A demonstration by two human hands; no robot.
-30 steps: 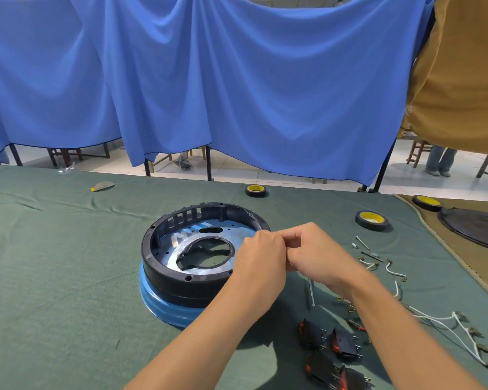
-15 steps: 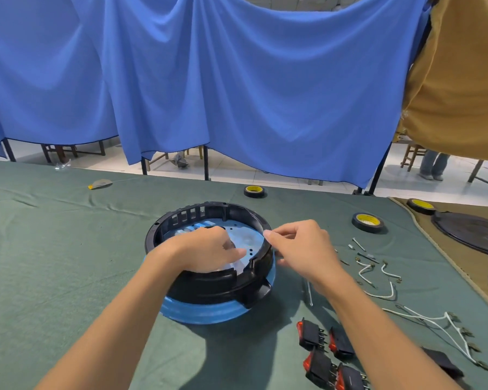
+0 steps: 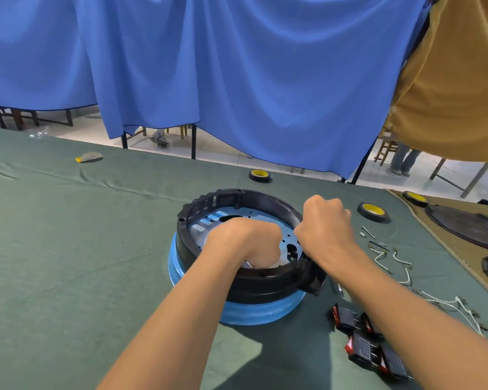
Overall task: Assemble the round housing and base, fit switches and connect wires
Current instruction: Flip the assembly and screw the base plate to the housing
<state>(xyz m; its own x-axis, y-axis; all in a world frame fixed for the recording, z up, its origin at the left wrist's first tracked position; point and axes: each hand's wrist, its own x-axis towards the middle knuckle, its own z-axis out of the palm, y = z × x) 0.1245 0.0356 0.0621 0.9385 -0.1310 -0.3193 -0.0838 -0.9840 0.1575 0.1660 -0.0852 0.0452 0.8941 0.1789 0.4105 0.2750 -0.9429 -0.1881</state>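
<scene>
Black round housing (image 3: 197, 205) sits on the blue base (image 3: 254, 313), mid-worktop (image 3: 68, 249). Left hand (image 3: 245, 240) is down inside it, fingers curled, contents hidden. Right hand (image 3: 326, 226) curls at the right rim, grip unclear. Switches (image 3: 361, 344) lie nearer the right hand, with wires (image 3: 451, 305) further right.

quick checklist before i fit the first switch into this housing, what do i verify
1. Black round plastic housing sits on the blue round base: ok.
2. Black-and-red rocker switches within reach: ok, they lie beside the right forearm.
3. White wires out of the way: ok, they lie to the right of the housing.
4. Left hand free: not ok, it is down inside the housing over the silver metal plate.
5. Right hand free: not ok, it is curled at the housing's right rim.
6. Switch opening clear: cannot tell, the hands hide it.
</scene>
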